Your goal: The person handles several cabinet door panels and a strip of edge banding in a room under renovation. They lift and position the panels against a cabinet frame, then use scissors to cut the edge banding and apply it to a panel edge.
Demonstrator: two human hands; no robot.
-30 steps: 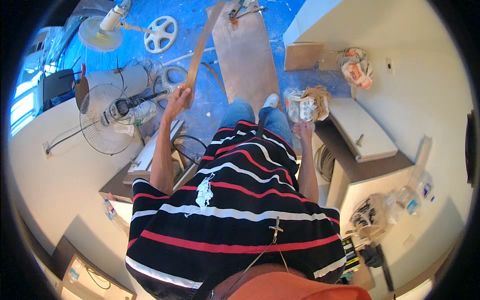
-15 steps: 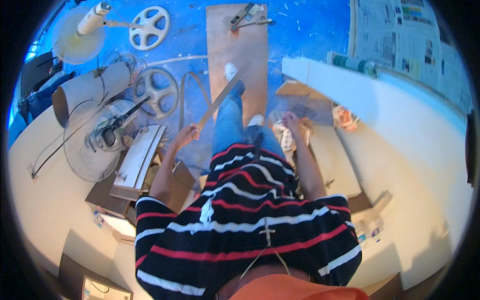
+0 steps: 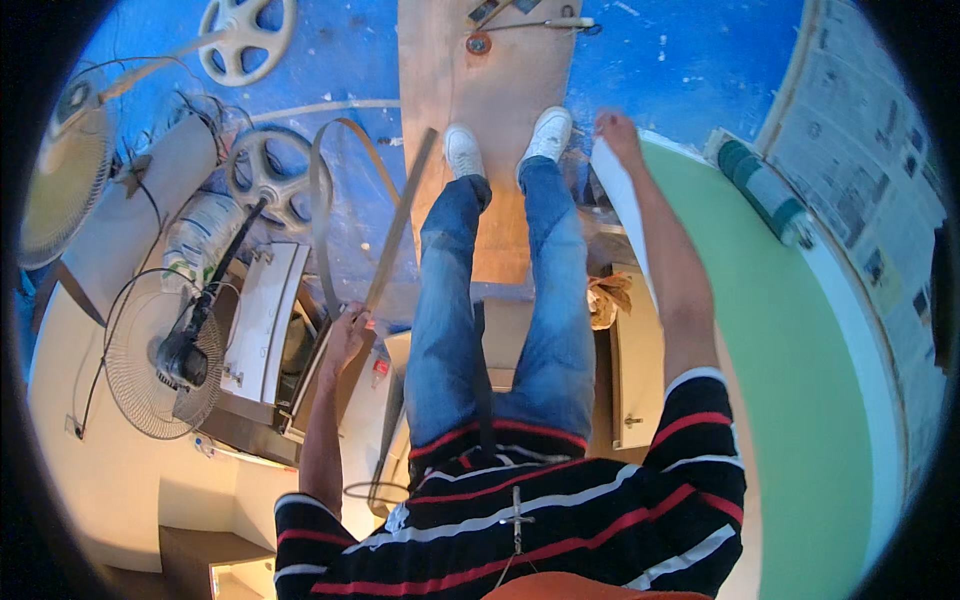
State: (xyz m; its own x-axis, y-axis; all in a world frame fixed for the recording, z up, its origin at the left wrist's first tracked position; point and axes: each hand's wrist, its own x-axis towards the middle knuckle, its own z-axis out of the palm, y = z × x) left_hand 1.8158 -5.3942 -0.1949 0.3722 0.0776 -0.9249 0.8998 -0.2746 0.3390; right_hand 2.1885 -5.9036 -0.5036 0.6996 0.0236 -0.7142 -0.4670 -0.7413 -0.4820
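Head view, and here are the left hand's (image 3: 347, 335) fingers, pinching a long brown strip (image 3: 400, 222) near its lower part! The strip slants up from the grip to a free end beside the left knee, with a curved length arching just left of it. Over to the right hand (image 3: 619, 138), reaching far out by the near edge of the green-topped ledge (image 3: 800, 360); its fingers look bent, but I can't tell from here whether they press together or touch that edge. White shoes (image 3: 463, 152) stand on the wooden board (image 3: 505, 240), a thin tool (image 3: 572, 22) lying at its far end. Out left, a caged fan (image 3: 165, 365) leans near a spoked base (image 3: 272, 175). Far right, a green roll (image 3: 755, 185) rests on the ledge, newspaper sheets (image 3: 870, 150) spreading beyond!
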